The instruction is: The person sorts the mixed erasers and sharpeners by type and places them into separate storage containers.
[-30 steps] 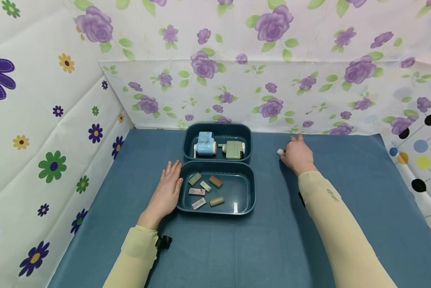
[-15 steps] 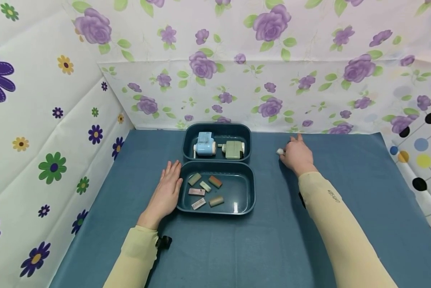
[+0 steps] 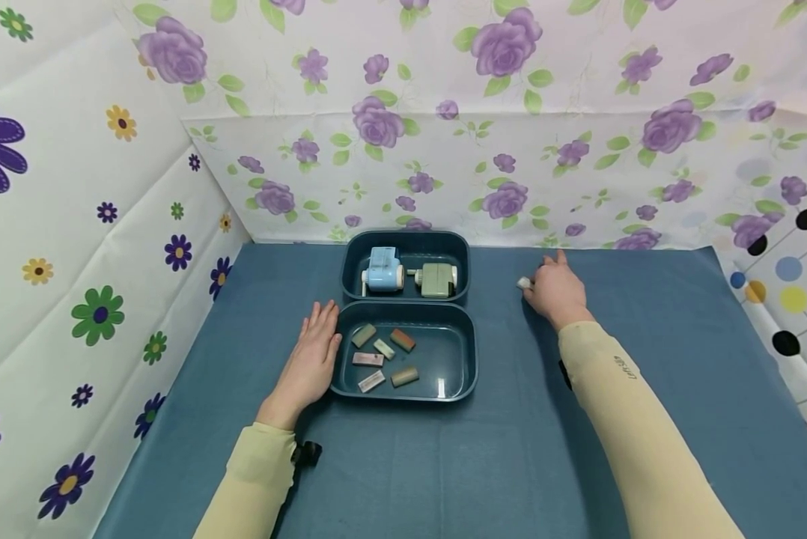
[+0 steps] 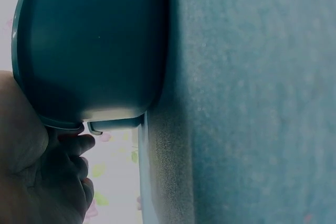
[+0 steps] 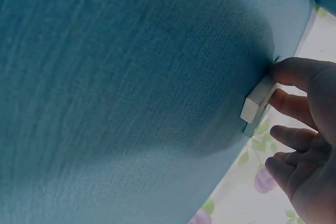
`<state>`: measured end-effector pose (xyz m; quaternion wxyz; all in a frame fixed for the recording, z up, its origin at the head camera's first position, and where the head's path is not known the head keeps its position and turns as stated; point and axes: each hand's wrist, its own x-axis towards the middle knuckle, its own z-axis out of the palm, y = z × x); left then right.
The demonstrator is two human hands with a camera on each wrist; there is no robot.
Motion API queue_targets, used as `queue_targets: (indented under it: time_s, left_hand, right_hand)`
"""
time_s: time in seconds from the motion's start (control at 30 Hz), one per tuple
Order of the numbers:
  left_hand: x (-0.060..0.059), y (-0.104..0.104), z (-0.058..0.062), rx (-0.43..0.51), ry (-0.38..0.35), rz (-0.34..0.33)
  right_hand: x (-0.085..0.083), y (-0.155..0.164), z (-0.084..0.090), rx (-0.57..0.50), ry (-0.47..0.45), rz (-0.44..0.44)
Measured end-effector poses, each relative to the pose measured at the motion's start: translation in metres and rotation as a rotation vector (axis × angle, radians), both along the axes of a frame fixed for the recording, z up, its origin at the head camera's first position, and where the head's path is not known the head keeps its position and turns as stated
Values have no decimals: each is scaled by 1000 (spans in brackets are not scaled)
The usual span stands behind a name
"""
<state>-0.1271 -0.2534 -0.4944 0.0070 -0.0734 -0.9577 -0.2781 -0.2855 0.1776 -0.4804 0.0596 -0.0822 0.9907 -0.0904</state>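
Head view: the right hand (image 3: 557, 290) pinches a small white eraser (image 3: 524, 283) on the blue mat (image 3: 525, 449), right of the far tray (image 3: 464, 258) holding two sharpeners (image 3: 385, 271). Left hand (image 3: 311, 358) lies flat with fingers straight against the near tray (image 3: 467, 374), which holds five erasers (image 3: 403, 339). Floral walls (image 3: 444, 150) surround the mat.

Two dark teal trays sit end to end on the tabletop (image 3: 579, 464): a far tray (image 3: 406, 241) and a near tray (image 3: 444, 359). The far one holds two pencil sharpeners, one light blue (image 3: 384, 269) and one grey-green (image 3: 436, 279). The near one holds five erasers (image 3: 385, 357). One more small white eraser (image 3: 524, 283) lies outside the trays. Two hands are in view, the left (image 3: 311, 358) and the right (image 3: 557, 290).
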Motion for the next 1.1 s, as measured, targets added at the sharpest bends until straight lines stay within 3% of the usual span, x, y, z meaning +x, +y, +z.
queue_targets:
  time_s: [0.43,1.1]
  left_hand:
    - [-1,0,3,-74,66,-11]
    - [1,-1,2,-74,40,-11]
  right_hand:
    - [0,1,0,11,2,2]
    - [6,0,-3,-22,8,-12]
